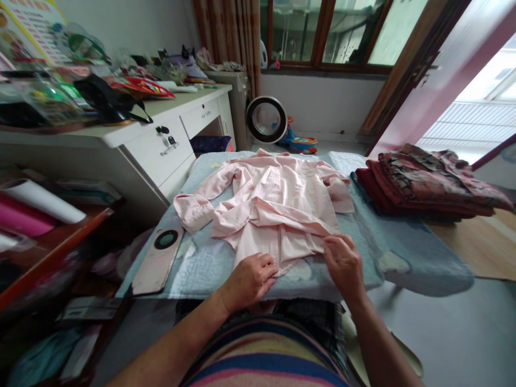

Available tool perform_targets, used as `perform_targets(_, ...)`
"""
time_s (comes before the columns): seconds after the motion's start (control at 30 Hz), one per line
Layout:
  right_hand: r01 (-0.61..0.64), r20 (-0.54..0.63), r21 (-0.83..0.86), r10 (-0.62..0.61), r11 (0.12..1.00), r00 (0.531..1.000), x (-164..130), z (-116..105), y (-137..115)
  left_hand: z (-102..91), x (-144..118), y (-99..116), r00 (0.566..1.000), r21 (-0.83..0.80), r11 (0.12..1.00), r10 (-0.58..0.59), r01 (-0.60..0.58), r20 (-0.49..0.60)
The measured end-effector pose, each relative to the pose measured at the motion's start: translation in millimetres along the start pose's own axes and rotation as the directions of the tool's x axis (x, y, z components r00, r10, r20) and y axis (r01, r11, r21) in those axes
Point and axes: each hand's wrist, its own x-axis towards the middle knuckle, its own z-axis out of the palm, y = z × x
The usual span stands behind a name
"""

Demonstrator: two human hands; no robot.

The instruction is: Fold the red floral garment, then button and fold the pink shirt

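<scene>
Both hands work the near hem: our left hand (pixel 252 279) lies flat, gripping nothing, pressing the pink shirt (pixel 274 207) onto the padded blue board (pixel 201 263); our right hand (pixel 342 260) pinches the hem fold. We should keep edges aligned, clear of the phone (pixel 159 260).

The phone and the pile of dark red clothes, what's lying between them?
The pink shirt lies spread on the blue quilt, between the phone and the folded dark red clothes. Both hands, left and right, rest on its near hem, in the head view.
</scene>
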Motion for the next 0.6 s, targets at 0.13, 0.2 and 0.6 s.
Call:
perform_targets(0.13,-0.115,-0.104,-0.335,0.084,0.935,0.991,1.3,-8.6,33.3,-1.4,0.8,-1.5,1.0,-0.046,0.999,-0.014,0.014,0.005)
perform_targets(0.2,-0.142,-0.01,-0.41,0.151,0.901,0.988,-1.1,-10.1,45.0,-2.2,3.1,-1.2,1.0,-0.047,0.999,-0.018,0.019,0.016)
perform_targets(0.6,-0.273,-0.137,-0.285,0.242,0.919,0.96,8.5,-40.0,56.2,1.4,7.2,-0.7,1.0,-0.008,1.0,-0.004,0.004,0.004)
